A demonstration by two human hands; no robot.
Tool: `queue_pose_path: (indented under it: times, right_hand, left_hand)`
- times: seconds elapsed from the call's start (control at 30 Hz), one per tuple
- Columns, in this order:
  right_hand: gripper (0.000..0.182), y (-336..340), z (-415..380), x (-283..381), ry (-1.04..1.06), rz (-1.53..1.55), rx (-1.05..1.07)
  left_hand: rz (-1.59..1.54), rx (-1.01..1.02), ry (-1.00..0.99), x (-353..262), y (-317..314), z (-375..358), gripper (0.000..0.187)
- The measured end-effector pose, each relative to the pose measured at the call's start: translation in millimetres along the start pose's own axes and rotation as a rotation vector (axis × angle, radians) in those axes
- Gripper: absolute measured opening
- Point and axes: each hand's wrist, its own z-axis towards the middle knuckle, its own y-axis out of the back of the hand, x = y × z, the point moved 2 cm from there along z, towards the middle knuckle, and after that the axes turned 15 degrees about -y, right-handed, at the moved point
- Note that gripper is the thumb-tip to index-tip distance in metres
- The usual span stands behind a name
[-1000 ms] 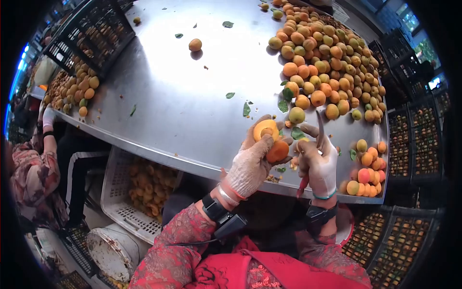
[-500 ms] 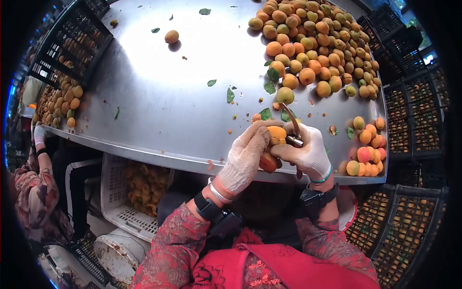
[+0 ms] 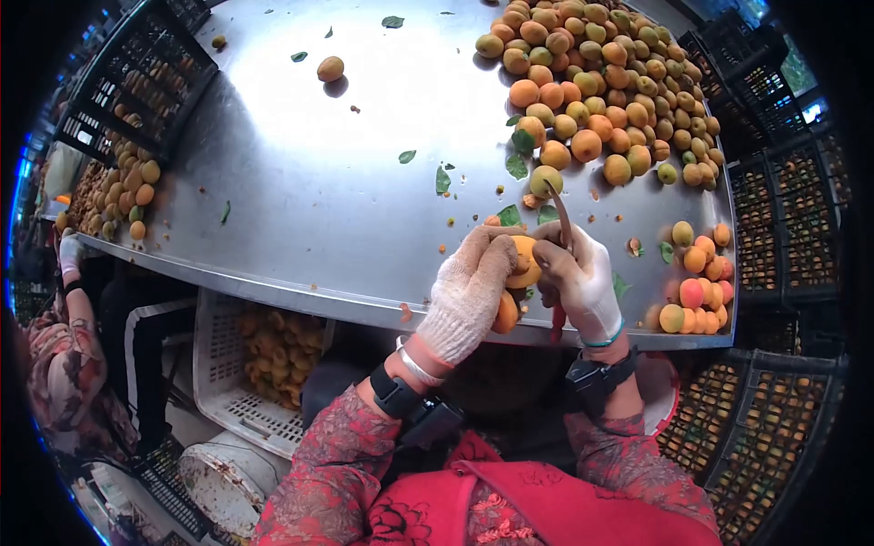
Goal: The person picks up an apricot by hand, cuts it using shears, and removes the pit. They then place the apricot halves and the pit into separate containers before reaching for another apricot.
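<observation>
My left hand (image 3: 469,296), in a white knit glove with soiled fingertips, is closed around an apricot (image 3: 525,261) over the table's near edge. Another orange piece of apricot (image 3: 506,313) shows lower down beside the palm. Right against the fruit, my gloved right hand (image 3: 583,282) grips a tool with a curved brownish arm (image 3: 559,211) sticking up past the fingers and a red part (image 3: 558,322) below; its exact kind I cannot tell. Leaves and scraps lie just beyond both hands, along with a greenish apricot (image 3: 545,180).
A large apricot pile (image 3: 601,82) covers the far right of the metal table (image 3: 319,200); a smaller group (image 3: 701,282) sits at the right corner. Below the edge stands a white crate (image 3: 218,364) of split fruit. Black crates (image 3: 783,218) line the right. Another person's gloved hand (image 3: 70,252) is far left.
My right hand has turned, so the tool's curved arm stands more upright and its red part shows below. The shiny metal piece seen near the thumb is now hidden. My left hand keeps the apricot.
</observation>
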Motion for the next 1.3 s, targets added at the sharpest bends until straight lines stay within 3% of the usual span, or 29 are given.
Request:
queue_pose_path:
  times: [0.07, 0.23, 0.3, 0.33, 0.4, 0.5, 0.53, 0.6, 0.73, 0.8, 0.9, 0.93, 1.0, 1.13, 1.23, 1.3]
  right_hand:
    - [0.022, -11.9, 0.5, 0.0, 0.096, -0.079, -0.141]
    - [0.020, -11.5, -2.8, -1.6, 0.051, -0.065, -0.132]
    - [0.018, -13.6, -2.3, -4.9, 0.246, -0.138, -0.169]
    - [0.018, -13.1, -1.0, -6.4, 0.245, -0.135, -0.165]
    - [0.016, -10.7, 1.3, -8.7, 0.175, -0.103, -0.135]
    - [0.016, -12.2, 1.7, -5.5, 0.125, -0.074, -0.111]
    - [0.016, -13.0, 1.2, -4.2, 0.133, -0.073, -0.110]
    - [0.016, -14.1, -0.6, -2.1, 0.149, -0.037, -0.154]
    - [0.015, -10.7, -3.1, -5.1, 0.174, 0.044, -0.248]
    - [0.015, -9.5, -5.4, 0.0, 0.203, -0.024, -0.208]
    - [0.014, -2.9, -1.3, -0.4, 0.212, -0.072, -0.141]
    - [0.015, -0.2, 0.2, -1.7, 0.194, -0.057, -0.114]
    - [0.017, 3.2, 0.4, -2.9, 0.152, -0.057, -0.092]
    - [0.020, 2.0, 5.9, -12.3, 0.037, 0.085, -0.037]
    - [0.023, -6.2, 6.8, -14.7, 0.045, 0.193, -0.039]
    - [0.025, -15.6, 6.6, -18.7, 0.068, 0.261, -0.057]
  left_hand:
    - [0.039, -0.030, -0.059, -2.9, -2.3, -2.6, 0.027]
    - [0.054, -0.015, -0.140, 1.6, -1.1, -3.1, 0.028]
    - [-0.377, -0.096, 0.096, 10.2, -1.2, -4.1, 0.031]
    - [-0.374, -0.099, 0.098, 10.7, 1.3, -5.6, 0.031]
    - [-0.715, 0.023, 0.195, 10.4, 2.7, -9.9, 0.034]
    - [-0.854, 0.075, 0.199, 9.8, 5.0, -6.5, 0.033]
    - [-0.850, 0.079, 0.192, 7.4, 1.7, -6.1, 0.033]
    - [-0.502, -0.128, 0.148, 3.0, -3.7, -5.0, 0.031]
    - [-0.400, -0.012, 0.068, -4.1, -5.2, -3.4, 0.035]
    - [-0.075, 0.098, 0.012, -6.0, -2.5, -4.9, 0.040]
    - [0.107, 0.185, -0.097, -16.5, -3.4, -7.2, 0.041]
    - [0.105, 0.189, -0.090, -12.8, -3.6, -7.8, 0.041]
    - [0.202, 0.187, -0.280, -8.1, -3.2, -7.5, 0.042]
    - [0.142, 0.189, -0.311, -8.8, -1.0, -8.9, 0.042]
    - [0.276, 0.207, -0.339, -11.7, 2.8, -7.4, 0.044]
    - [-0.036, 0.079, -0.192, -3.9, 1.0, -6.2, 0.042]
